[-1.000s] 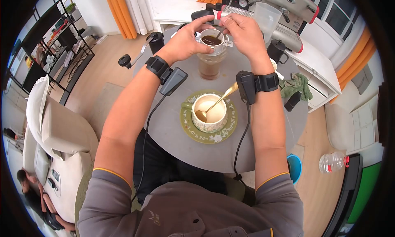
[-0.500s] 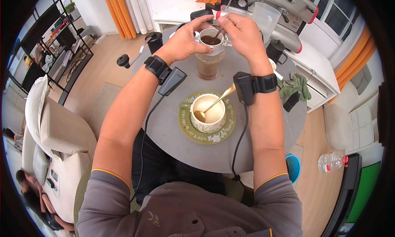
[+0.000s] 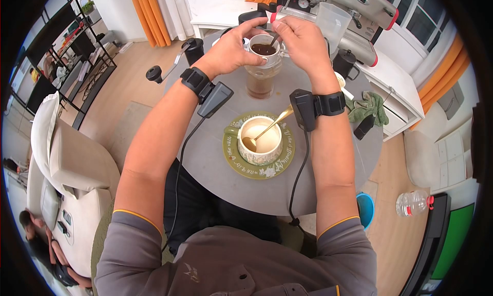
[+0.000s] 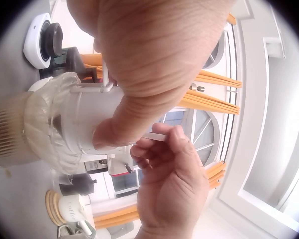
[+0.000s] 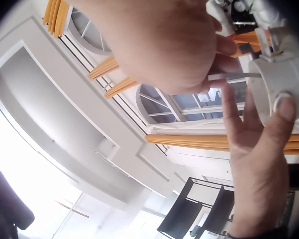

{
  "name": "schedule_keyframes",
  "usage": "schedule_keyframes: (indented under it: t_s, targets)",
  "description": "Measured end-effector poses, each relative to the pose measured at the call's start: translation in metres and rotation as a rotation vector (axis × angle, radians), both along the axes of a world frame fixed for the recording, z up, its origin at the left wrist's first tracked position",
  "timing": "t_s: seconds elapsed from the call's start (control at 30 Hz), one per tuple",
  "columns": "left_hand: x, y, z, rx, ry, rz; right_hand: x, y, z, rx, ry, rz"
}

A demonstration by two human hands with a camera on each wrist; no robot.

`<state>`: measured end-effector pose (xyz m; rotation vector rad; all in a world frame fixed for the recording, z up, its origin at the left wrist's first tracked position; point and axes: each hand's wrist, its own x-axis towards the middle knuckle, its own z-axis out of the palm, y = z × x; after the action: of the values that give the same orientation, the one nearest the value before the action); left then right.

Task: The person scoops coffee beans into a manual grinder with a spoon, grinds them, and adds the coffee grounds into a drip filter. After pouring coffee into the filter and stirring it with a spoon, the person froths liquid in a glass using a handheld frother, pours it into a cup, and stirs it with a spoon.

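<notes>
My left hand [image 3: 229, 51] curls round a white cup-shaped filter [image 4: 92, 117] holding dark liquid [image 3: 263, 49], its thumb pressed on the near side. The filter sits on top of a clear ribbed glass [image 3: 260, 85]. With thumb and fingers, my right hand [image 3: 306, 45] pinches the handle of a thin utensil [image 5: 236, 76] whose lower end dips into the filter. Nearer my body, a cream patterned cup [image 3: 261, 153] with a gold spoon [image 3: 272, 125] in it stands on a green saucer [image 3: 236, 162]; neither hand touches it.
A hand grinder [image 3: 194, 51] stands left of the glass. To the right are a black pot [image 3: 345, 63], a green cloth [image 3: 371, 107] and a clear plastic pitcher [image 3: 331, 26]. An espresso machine [image 3: 354, 3] stands behind. Cables hang from both wrist cameras over the table.
The utensil in my right hand has shifted its angle slightly in the filter. My right hand has moved slightly left; my left hand keeps its hold on the filter.
</notes>
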<state>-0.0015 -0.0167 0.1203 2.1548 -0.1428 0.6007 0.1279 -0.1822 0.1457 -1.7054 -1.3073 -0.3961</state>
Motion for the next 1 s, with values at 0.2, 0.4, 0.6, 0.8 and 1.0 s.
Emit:
schedule_keyframes:
  t_s: [0.2, 0.4, 0.6, 0.8, 1.0]
  targets:
    - [0.002, 0.003, -0.003, 0.016, -0.016, 0.0, -0.006, 0.0, 0.003, 0.085, 0.019, -0.004]
    - [0.001, 0.001, -0.002, 0.006, -0.005, 0.015, -0.005, 0.002, 0.0, 0.1, 0.069, 0.07]
    - [0.002, 0.002, -0.001, -0.011, -0.003, 0.0, -0.006, -0.003, 0.005, -0.053, 0.006, 0.003]
    - [0.001, 0.002, 0.0, 0.025, -0.022, 0.007, -0.006, 0.0, 0.001, 0.06, -0.036, -0.042]
    - [0.001, 0.002, 0.001, -0.012, -0.012, -0.007, -0.005, 0.0, 0.002, 0.067, 0.099, 0.079]
